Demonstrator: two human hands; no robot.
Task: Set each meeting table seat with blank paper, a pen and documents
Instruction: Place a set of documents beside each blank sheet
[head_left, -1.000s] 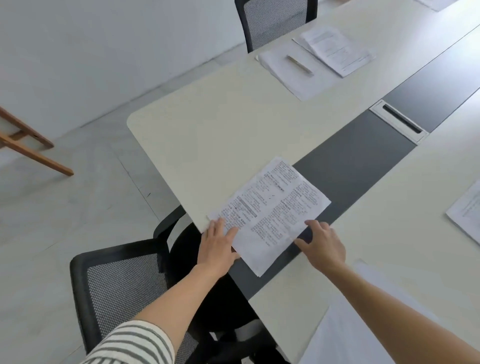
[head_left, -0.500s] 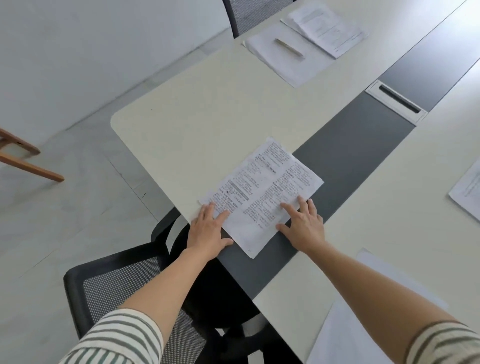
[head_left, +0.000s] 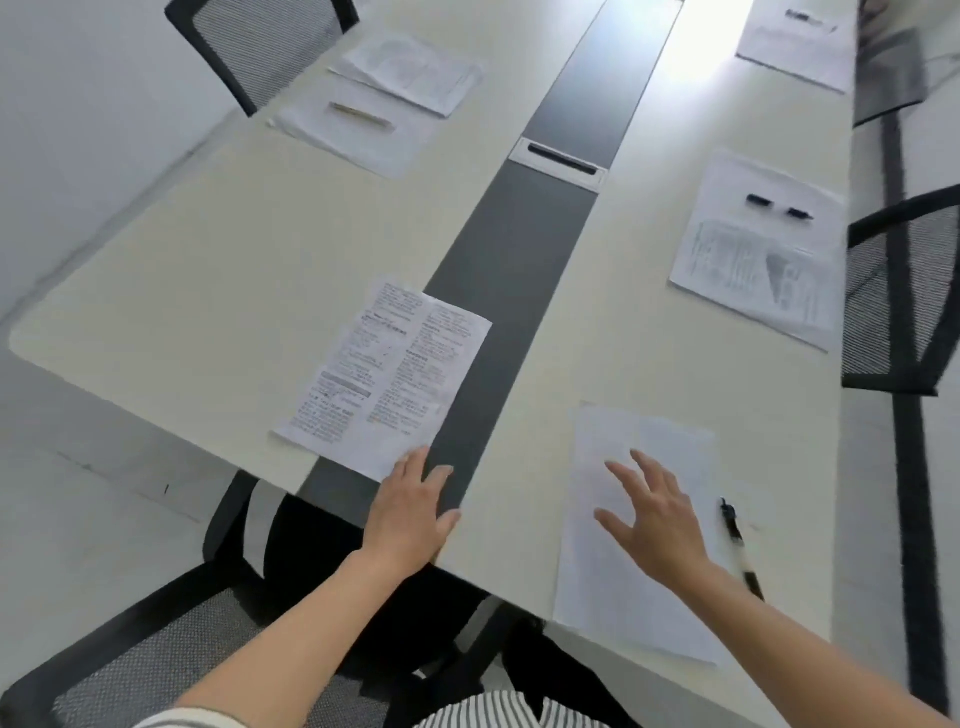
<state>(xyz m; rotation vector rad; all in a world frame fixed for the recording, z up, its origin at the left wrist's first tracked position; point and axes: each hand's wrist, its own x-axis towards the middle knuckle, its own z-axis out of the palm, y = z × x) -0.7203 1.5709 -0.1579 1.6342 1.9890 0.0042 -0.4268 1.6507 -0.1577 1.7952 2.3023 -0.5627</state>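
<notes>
The printed document (head_left: 384, 369) lies at the near end of the table (head_left: 223, 270), partly over the dark centre strip (head_left: 511, 270). Its near corner is touched by the left hand (head_left: 413, 512), which is laid flat at the table edge with straight fingers and holds nothing. The right hand (head_left: 657, 522) is spread wide over the blank paper (head_left: 608, 587) with nothing gripped; whether the sheet is actually touched cannot be told. The pen (head_left: 737, 540) lies just beside that sheet, on its right.

The step in hand is judged to be bringing the blank paper across to join the document. The sheet is best slid flat under a light palm rather than pinched, so that no crease is made, while the document is steadied by the other hand. The pen is best fetched last and laid on top.
</notes>
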